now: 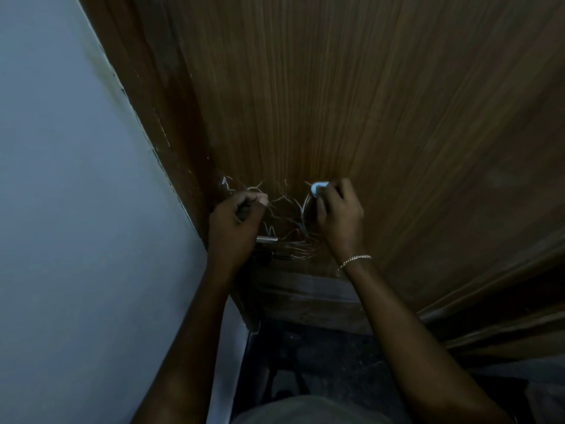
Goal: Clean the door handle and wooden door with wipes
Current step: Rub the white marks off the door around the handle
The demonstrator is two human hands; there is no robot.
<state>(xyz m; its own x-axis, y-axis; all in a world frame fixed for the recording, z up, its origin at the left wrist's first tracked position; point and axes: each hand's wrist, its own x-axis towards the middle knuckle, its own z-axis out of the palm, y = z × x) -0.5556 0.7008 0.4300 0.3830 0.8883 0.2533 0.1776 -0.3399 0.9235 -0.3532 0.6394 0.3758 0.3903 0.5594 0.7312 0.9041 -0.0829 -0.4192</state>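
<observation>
right hand pressing wipe, wooden door

A dim home doorway: a scratched wooden door meets a plain painted wall.

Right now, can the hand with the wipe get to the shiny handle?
Probably yes. The right hand presses the wipe on the door just above and right of the handle. Nothing lies between, though the left hand covers the handle's left end.
</observation>
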